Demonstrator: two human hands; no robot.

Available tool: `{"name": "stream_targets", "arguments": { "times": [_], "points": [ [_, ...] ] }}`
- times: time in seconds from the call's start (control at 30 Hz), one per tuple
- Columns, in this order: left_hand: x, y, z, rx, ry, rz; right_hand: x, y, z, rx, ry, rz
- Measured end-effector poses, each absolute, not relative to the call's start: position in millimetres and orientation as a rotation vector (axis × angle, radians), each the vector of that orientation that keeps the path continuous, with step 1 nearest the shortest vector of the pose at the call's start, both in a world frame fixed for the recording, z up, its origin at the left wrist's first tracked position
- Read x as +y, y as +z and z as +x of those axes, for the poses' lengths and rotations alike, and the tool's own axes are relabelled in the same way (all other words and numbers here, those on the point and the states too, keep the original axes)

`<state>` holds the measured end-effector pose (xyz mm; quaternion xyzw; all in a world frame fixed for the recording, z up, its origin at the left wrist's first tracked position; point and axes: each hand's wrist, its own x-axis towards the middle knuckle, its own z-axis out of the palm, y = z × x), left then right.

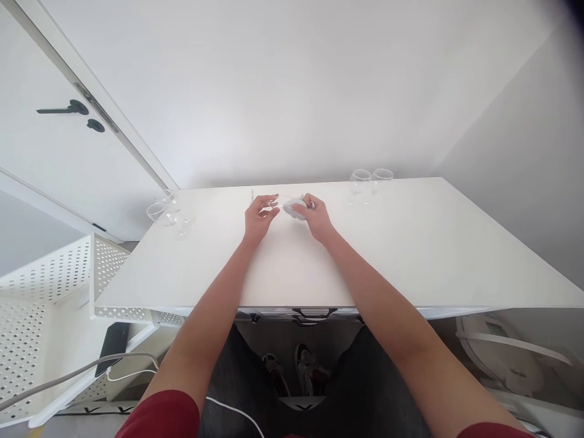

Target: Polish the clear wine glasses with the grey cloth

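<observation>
Over the far part of the white tabletop (292, 261), my left hand (258, 220) grips a clear wine glass (281, 204) around its stem. The glass is tilted on its side, its foot to the left and its bowl to the right. My right hand (320, 220) is closed on a pale grey cloth (292, 210), pressed against the bowl. Whether the cloth is inside or outside the bowl is hard to tell, because the glass is so transparent.
Two stemmed glasses (360, 176) stand at the back right of the table. More stemmed glasses (157, 210) stand at the left end. White perforated shelving (68, 267) with a dark phone (112, 344) and cables is at the left. Drawer handles (314, 314) face my legs.
</observation>
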<state>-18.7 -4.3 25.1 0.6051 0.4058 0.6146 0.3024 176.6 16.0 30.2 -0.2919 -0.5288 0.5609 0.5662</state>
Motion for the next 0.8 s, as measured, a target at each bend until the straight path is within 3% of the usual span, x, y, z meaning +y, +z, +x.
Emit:
{"name": "stream_targets", "arguments": {
  "times": [0.2,0.3,0.63,0.8],
  "points": [
    [4.8,22.2,-24.3,1.115,1.758,1.238,13.1,28.6,184.9,-1.776,0.754,-0.695],
    [6.6,20.9,-26.3,1.093,1.784,1.160,11.9,27.1,181.1,-1.868,0.625,-0.722],
    [-0.8,22.8,-18.8,0.996,1.649,1.499,3.4,37.4,182.2,-1.357,1.476,-0.568],
    [-1.5,22.1,-17.3,0.969,1.608,1.531,-3.9,43.8,182.9,-1.461,1.420,-0.643]
  ]
}}
